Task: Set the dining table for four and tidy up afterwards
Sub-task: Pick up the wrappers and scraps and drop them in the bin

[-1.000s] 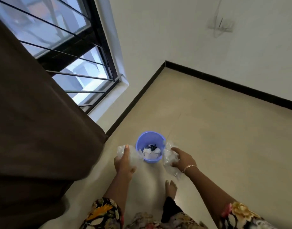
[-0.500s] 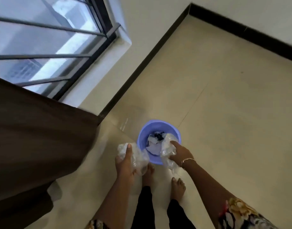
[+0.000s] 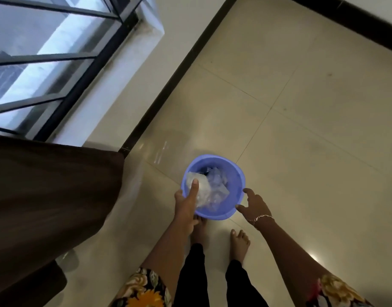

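Note:
A blue plastic bin (image 3: 237, 173) stands on the floor just ahead of my bare feet. Crumpled clear plastic wrap (image 3: 217, 185) lies inside it over darker rubbish. My left hand (image 3: 186, 203) reaches over the bin's near-left rim and grips another wad of clear plastic (image 3: 200, 187), thumb on top of it. To the right of the bin my right hand (image 3: 253, 204) hovers at the rim with fingers spread and holds nothing.
A brown curtain (image 3: 46, 207) hangs at the left, close to the bin. Behind it a barred window (image 3: 46, 52) sits above a white sill. Beige floor tiles (image 3: 312, 129) with a black skirting line stretch ahead and to the right.
My right hand has let its plastic fall into the bin and drawn back to the rim. My left hand has carried its wad from beside the bin to over it.

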A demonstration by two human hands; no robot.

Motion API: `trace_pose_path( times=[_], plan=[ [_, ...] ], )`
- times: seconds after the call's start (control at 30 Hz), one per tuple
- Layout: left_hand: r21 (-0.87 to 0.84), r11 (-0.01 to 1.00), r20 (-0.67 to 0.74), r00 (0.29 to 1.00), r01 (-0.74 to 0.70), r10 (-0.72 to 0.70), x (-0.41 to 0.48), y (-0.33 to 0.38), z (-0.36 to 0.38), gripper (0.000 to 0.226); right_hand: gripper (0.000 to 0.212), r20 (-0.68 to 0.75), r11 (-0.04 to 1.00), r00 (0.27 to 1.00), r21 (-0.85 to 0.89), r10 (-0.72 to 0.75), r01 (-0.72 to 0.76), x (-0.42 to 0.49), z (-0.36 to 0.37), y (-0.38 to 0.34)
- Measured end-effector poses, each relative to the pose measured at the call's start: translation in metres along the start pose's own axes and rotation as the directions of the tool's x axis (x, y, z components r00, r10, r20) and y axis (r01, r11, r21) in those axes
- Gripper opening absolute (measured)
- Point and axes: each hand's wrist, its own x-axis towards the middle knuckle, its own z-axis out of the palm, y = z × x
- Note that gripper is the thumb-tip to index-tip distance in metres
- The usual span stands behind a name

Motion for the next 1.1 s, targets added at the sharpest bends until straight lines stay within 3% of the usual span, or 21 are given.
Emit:
trace_pose_path(
  times=[0.13,0.2,0.23,0.3,0.37,0.5,0.67,0.8,1.0,1.1],
  plan=[
    [0.223,0.966,0.006,0.992,-0.128,0.129,-0.021,0.017,0.003,0.019,0.061,-0.052,0.996,0.997,0.069,0.055,-0.051,-0.019,-0.014,0.009],
    [0.328,0.934,0.008,0.989,-0.143,0.148,-0.030,0.023,-0.002,0.029,0.060,-0.074,0.994,0.994,0.084,0.075,-0.069,-0.037,-0.025,0.012],
    [0.403,0.902,0.022,0.987,-0.157,0.162,-0.039,0.028,-0.004,0.045,0.059,-0.086,0.993,0.993,0.091,0.082,-0.074,-0.048,-0.032,0.013],
    [0.565,0.788,0.075,0.966,-0.244,0.245,-0.059,0.039,-0.006,0.081,0.059,-0.114,0.989,0.989,0.125,0.095,-0.081,-0.076,-0.047,0.013],
    [0.695,0.624,0.162,0.923,-0.358,0.349,-0.074,0.046,-0.003,0.095,0.059,-0.156,0.979,0.982,0.189,0.108,-0.078,-0.107,-0.064,0.013],
    [0.821,0.260,0.384,0.828,-0.509,0.408,-0.135,0.079,0.028,0.064,0.058,-0.253,0.956,0.959,0.289,0.125,-0.048,-0.173,-0.098,0.017],
    [0.740,-0.143,0.666,0.686,-0.658,0.293,-0.220,0.100,0.097,0.083,0.054,-0.342,0.943,0.918,0.320,0.200,-0.086,-0.243,-0.127,0.054],
    [0.564,-0.451,0.817,0.546,-0.692,0.184,-0.267,0.093,0.165,0.067,0.051,-0.369,0.878,0.864,0.454,0.343,-0.154,-0.278,-0.142,0.109],
    [0.328,-0.613,0.895,0.443,-0.719,-0.040,-0.331,0.039,0.290,0.066,0.048,-0.346,0.736,0.779,0.643,0.524,-0.210,-0.312,-0.166,0.219],
    [0.225,-0.632,0.911,0.390,-0.741,-0.132,-0.363,-0.004,0.356,0.066,0.046,-0.326,0.656,0.723,0.720,0.609,-0.228,-0.323,-0.183,0.283]
  ],
)
